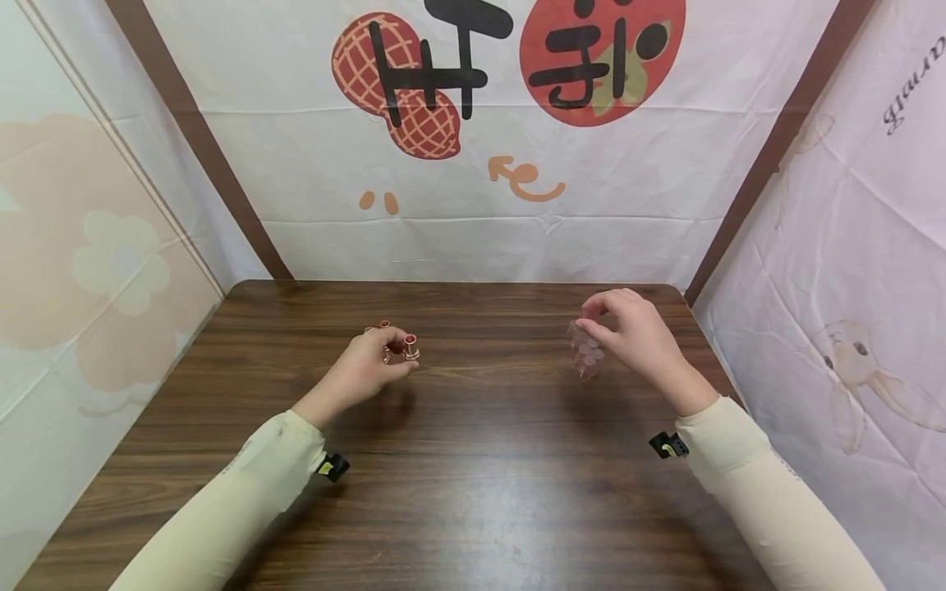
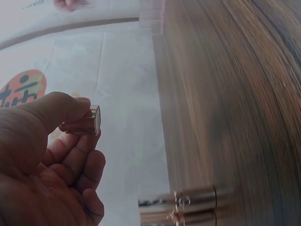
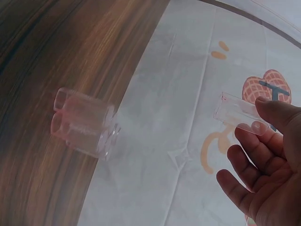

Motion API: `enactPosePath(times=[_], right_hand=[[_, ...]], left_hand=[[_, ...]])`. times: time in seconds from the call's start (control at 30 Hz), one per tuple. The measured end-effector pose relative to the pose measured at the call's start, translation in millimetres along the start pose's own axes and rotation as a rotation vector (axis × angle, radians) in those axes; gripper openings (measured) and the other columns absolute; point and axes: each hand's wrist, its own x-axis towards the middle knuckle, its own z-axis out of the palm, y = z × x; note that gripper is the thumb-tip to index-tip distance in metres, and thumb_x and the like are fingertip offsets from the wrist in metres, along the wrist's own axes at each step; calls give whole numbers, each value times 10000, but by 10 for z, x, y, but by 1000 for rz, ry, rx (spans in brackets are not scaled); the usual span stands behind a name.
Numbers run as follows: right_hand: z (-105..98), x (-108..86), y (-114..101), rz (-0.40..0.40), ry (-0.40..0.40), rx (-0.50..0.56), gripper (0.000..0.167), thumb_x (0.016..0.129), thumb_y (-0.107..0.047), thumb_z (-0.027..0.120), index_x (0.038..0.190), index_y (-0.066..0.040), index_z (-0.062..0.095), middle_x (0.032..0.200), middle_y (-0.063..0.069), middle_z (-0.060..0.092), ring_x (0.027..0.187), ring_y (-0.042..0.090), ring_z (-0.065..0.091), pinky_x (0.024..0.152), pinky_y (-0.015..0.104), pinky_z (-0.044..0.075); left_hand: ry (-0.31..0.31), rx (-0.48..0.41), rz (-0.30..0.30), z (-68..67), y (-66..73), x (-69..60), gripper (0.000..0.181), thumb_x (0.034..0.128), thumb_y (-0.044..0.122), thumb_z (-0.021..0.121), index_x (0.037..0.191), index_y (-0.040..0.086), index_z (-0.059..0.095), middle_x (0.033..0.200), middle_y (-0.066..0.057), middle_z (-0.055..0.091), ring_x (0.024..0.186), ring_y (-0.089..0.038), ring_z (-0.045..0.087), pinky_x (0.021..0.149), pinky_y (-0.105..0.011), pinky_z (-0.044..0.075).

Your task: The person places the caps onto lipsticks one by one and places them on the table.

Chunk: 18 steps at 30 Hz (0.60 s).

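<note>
My left hand (image 1: 358, 365) pinches a small rose-gold lipstick tube (image 2: 84, 123) between thumb and fingers, and red shows at its top in the head view. Beside that hand more rose-gold lipstick tubes (image 2: 197, 205) stand on the table, partly hidden behind the fingers (image 1: 395, 336) from above. On the other side, my right hand (image 1: 631, 332) pinches a clear, pinkish plastic lipstick cap (image 3: 237, 113) by one end, above the table. Several similar clear caps (image 3: 84, 123) stand close together on the tabletop near it.
A dark wood-grain table (image 1: 473, 460) lies under both hands. White printed cloth (image 1: 473, 246) hangs behind its far edge, with more cloth (image 1: 850, 271) along the right side and a pale flowered panel (image 1: 96, 271) at left.
</note>
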Motion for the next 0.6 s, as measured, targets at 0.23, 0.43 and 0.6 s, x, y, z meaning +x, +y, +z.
enactPosePath(times=[0.23,0.43,0.6], right_hand=[[28,76,-128,-31,-5,26,171,914,-258,796,1035,-158,728,1001,-13,709,1026,189,622,907,440,511],[34,169,-243,-76,-12,35,166,919,-260,789,1038,-160,732,999,-21,705,1017,193,617,909,420,494],[49,232,-342,-103,-30,40,186,927,-263,781,1058,-139,737,1007,-16,703,1010,189,619,912,417,496]], left_hand=[[-10,-25,37,120,70,58,165,898,202,796,1023,154,699,1013,-24,693,997,-247,631,889,-426,484],[-10,-46,67,206,109,106,178,883,185,802,1009,119,695,1004,-56,685,1005,-301,631,912,-476,496],[-11,-35,96,269,147,136,177,871,171,806,1002,104,706,986,-63,684,978,-269,619,893,-443,484]])
